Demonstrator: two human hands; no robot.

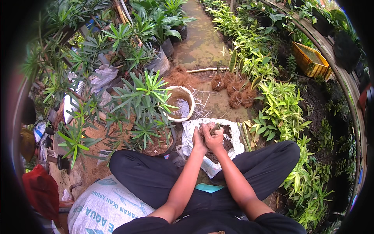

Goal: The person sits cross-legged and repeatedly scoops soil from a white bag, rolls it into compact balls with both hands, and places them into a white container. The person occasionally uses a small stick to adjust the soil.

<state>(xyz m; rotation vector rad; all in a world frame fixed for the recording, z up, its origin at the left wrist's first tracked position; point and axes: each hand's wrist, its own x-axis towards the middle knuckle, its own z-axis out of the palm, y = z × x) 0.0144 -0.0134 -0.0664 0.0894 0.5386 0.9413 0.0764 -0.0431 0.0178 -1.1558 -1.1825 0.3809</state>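
Observation:
My left hand and my right hand are together above an open white plastic sack of dark soil. Between them they grip a thick plant cutting, its pale end pointing up and away from me; what surrounds its lower part is hidden by my fingers. Beyond the sack, to the left, stands a whitish bucket with brownish water. Thin pale strips lie beside it. Several fibre-wrapped root balls, some with upright leaves, sit farther off, near loose brown coconut fibre.
A leafy potted shrub leans in from the left. Low yellow-green plants line the right side, with a yellow crate beyond. A large printed woven sack lies at the lower left. Cut stalks lie right of the soil sack.

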